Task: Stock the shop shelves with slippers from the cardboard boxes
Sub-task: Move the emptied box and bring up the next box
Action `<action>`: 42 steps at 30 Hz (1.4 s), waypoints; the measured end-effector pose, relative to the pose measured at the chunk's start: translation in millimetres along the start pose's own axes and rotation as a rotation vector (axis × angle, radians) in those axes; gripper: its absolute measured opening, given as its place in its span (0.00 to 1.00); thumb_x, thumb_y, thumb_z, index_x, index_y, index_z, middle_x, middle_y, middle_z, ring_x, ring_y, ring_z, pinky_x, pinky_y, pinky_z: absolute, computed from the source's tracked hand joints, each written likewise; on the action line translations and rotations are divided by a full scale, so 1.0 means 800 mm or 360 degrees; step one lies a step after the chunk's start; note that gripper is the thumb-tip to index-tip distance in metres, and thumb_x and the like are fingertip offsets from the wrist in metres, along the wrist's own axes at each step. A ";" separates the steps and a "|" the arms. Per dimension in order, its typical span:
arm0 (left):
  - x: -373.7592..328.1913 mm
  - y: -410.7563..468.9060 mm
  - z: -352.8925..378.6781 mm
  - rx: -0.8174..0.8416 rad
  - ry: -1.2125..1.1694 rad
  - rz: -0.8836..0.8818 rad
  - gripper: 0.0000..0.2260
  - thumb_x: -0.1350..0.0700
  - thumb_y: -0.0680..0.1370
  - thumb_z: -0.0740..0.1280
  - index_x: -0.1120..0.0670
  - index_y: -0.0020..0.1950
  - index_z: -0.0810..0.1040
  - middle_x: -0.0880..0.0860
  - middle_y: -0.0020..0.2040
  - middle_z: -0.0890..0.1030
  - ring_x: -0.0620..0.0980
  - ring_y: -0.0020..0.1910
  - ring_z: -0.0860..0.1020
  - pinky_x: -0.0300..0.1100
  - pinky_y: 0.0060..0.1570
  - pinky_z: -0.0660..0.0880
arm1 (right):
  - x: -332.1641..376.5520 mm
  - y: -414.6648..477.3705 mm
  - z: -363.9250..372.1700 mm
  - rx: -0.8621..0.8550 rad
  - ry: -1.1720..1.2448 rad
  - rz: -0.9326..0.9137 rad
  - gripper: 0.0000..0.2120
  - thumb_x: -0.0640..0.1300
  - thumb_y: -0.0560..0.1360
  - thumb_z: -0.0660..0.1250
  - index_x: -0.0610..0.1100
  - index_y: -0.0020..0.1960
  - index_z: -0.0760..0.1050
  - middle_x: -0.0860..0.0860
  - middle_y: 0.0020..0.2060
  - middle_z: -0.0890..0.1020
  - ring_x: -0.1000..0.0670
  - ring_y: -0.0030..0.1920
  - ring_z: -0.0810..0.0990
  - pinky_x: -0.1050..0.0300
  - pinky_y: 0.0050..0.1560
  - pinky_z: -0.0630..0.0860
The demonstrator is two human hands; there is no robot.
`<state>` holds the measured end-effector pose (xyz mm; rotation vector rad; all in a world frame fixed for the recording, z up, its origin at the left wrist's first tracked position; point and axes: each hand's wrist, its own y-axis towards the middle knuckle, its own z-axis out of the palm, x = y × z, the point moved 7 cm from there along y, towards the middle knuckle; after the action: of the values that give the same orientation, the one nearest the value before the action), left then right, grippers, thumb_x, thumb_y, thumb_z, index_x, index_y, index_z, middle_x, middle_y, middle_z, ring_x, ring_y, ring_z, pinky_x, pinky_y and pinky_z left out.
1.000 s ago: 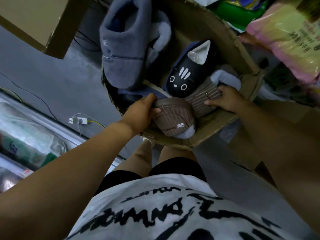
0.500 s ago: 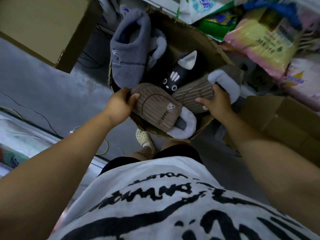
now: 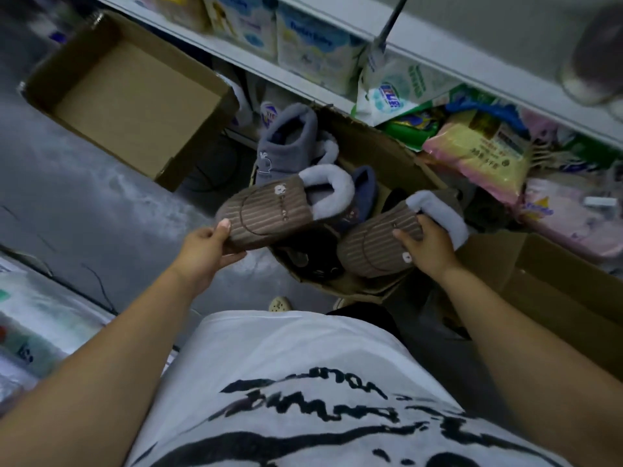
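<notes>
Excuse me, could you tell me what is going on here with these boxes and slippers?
A person stands over an open cardboard box of slippers on the floor below the shop shelves. The left hand grips the toe of a brown striped slipper, and the right hand holds the matching slipper, both above the box. A grey slipper boot and a navy slipper lie inside. An empty box sits further left.

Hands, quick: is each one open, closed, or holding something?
Left hand: grips a brown slipper by its toe.
Right hand: grips the other brown slipper.
</notes>
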<state>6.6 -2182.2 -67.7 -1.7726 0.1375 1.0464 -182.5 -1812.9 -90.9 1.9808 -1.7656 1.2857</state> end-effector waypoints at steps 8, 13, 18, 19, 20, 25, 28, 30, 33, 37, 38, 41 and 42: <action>-0.026 -0.016 0.044 0.0318 -0.0300 -0.0031 0.15 0.59 0.83 0.66 0.64 0.67 0.72 0.63 0.63 0.81 0.59 0.61 0.81 0.53 0.58 0.80 | 0.119 -0.040 0.020 0.0137 0.0285 -0.0088 0.13 0.51 0.75 0.75 0.44 0.53 0.80 0.48 0.44 0.85 0.51 0.42 0.84 0.62 0.36 0.81; -0.038 -0.038 0.061 0.0644 -0.0399 -0.0117 0.20 0.64 0.79 0.69 0.59 0.71 0.73 0.61 0.63 0.82 0.58 0.62 0.82 0.56 0.62 0.78 | 0.179 -0.051 0.004 -0.0044 0.0302 -0.0328 0.11 0.50 0.74 0.76 0.47 0.53 0.80 0.51 0.43 0.86 0.53 0.43 0.85 0.56 0.43 0.82; -0.054 -0.053 0.061 0.0819 -0.0498 -0.0115 0.26 0.64 0.75 0.71 0.56 0.72 0.71 0.60 0.64 0.82 0.60 0.64 0.80 0.62 0.60 0.78 | 0.213 -0.051 -0.020 -0.0105 0.0238 -0.0453 0.10 0.47 0.75 0.76 0.48 0.54 0.79 0.54 0.46 0.84 0.56 0.46 0.83 0.60 0.46 0.79; -0.057 -0.055 0.064 0.0830 -0.0497 -0.0110 0.26 0.65 0.74 0.70 0.55 0.72 0.71 0.59 0.64 0.82 0.59 0.63 0.81 0.62 0.60 0.78 | 0.216 -0.050 -0.025 -0.0123 0.0218 -0.0463 0.11 0.47 0.75 0.76 0.48 0.55 0.79 0.55 0.46 0.84 0.57 0.46 0.82 0.61 0.47 0.78; -0.058 -0.057 0.068 0.0844 -0.0496 -0.0103 0.27 0.65 0.74 0.71 0.54 0.71 0.72 0.59 0.64 0.82 0.59 0.63 0.81 0.62 0.60 0.77 | 0.218 -0.049 -0.031 -0.0145 0.0202 -0.0459 0.12 0.47 0.75 0.76 0.47 0.56 0.79 0.55 0.47 0.84 0.58 0.47 0.81 0.63 0.47 0.77; -0.071 -0.054 0.100 0.0815 -0.0360 -0.0038 0.22 0.64 0.76 0.72 0.53 0.68 0.74 0.52 0.52 0.86 0.47 0.48 0.85 0.50 0.55 0.78 | 0.212 -0.049 -0.068 -0.0255 0.0147 -0.0441 0.16 0.47 0.75 0.75 0.44 0.61 0.79 0.54 0.51 0.83 0.57 0.51 0.80 0.64 0.52 0.75; -0.087 -0.053 0.129 0.0791 -0.0215 -0.0007 0.16 0.63 0.78 0.71 0.51 0.63 0.75 0.48 0.42 0.86 0.41 0.36 0.83 0.42 0.47 0.73 | 0.210 -0.041 -0.094 -0.0254 0.0056 -0.0438 0.16 0.49 0.76 0.75 0.46 0.61 0.79 0.54 0.53 0.83 0.55 0.54 0.79 0.62 0.53 0.75; -0.100 -0.049 0.152 0.0808 -0.0187 0.0008 0.16 0.62 0.78 0.71 0.51 0.64 0.75 0.49 0.46 0.86 0.42 0.41 0.84 0.42 0.49 0.73 | 0.205 -0.031 -0.118 -0.0273 0.0011 -0.0440 0.15 0.50 0.76 0.74 0.48 0.60 0.78 0.55 0.52 0.82 0.55 0.53 0.79 0.64 0.50 0.73; -0.125 -0.041 0.190 0.0823 -0.0159 0.0025 0.19 0.61 0.77 0.72 0.54 0.67 0.74 0.51 0.53 0.86 0.47 0.52 0.83 0.46 0.56 0.74 | 0.197 -0.008 -0.159 -0.0343 -0.0038 -0.0457 0.15 0.50 0.76 0.74 0.47 0.60 0.78 0.54 0.52 0.82 0.53 0.53 0.79 0.63 0.50 0.72; -0.161 -0.031 0.259 0.0830 -0.0192 0.0062 0.18 0.63 0.78 0.71 0.54 0.67 0.75 0.50 0.47 0.86 0.43 0.42 0.84 0.44 0.53 0.74 | 0.187 0.035 -0.212 -0.0392 -0.0049 -0.0439 0.14 0.49 0.76 0.74 0.46 0.58 0.77 0.53 0.51 0.81 0.53 0.51 0.78 0.59 0.50 0.70; -0.168 -0.024 0.279 0.0820 -0.0201 0.0054 0.17 0.63 0.78 0.71 0.54 0.66 0.75 0.50 0.46 0.86 0.43 0.39 0.83 0.43 0.49 0.74 | 0.183 0.048 -0.225 -0.0396 -0.0040 -0.0457 0.14 0.48 0.76 0.74 0.46 0.58 0.77 0.52 0.51 0.81 0.53 0.51 0.78 0.58 0.50 0.71; -0.189 0.000 0.334 0.0793 -0.0237 0.0019 0.18 0.62 0.77 0.73 0.56 0.65 0.76 0.53 0.46 0.81 0.45 0.38 0.77 0.41 0.39 0.75 | 0.166 0.096 -0.263 -0.0386 -0.0046 -0.0446 0.13 0.48 0.75 0.75 0.47 0.57 0.76 0.51 0.50 0.81 0.52 0.51 0.79 0.56 0.51 0.73; -0.194 0.010 0.352 0.0756 -0.0261 0.0003 0.15 0.63 0.77 0.74 0.54 0.61 0.76 0.53 0.44 0.81 0.45 0.37 0.74 0.40 0.38 0.74 | 0.161 0.114 -0.276 -0.0376 -0.0083 -0.0435 0.14 0.48 0.75 0.75 0.47 0.57 0.76 0.51 0.50 0.81 0.51 0.51 0.78 0.56 0.51 0.72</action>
<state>-257.1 -2015.2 9.3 -1.2552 0.2629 1.0539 -376.9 -1787.0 96.4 2.0462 -1.5203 0.9042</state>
